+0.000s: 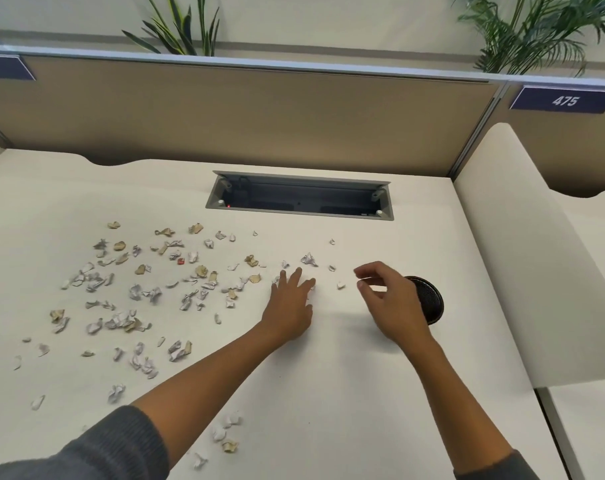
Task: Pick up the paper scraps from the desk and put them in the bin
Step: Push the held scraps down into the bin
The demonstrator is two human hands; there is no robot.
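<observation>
Both hands out over the littered worktop [346, 375].

Left hand [291, 306] flat and palm down, fingers spread, fingertips among small scraps near a white crumpled scrap [309, 259] at 12 o'clock of it. Right hand [391, 303] raised just off the surface, open and loosely curled, thumb and forefinger apart, gripping nothing. Tiny scrap [341, 285] lying between the two hands. Black round bin [431, 299] at 3 o'clock of the right hand, partly hidden behind it. Main scatter of white and tan paper scraps [138, 292] spread at 9 o'clock of the left hand, a few more [225, 434] at 6 o'clock beside the left forearm. Open cable tray [299, 199] at 12 o'clock.
</observation>
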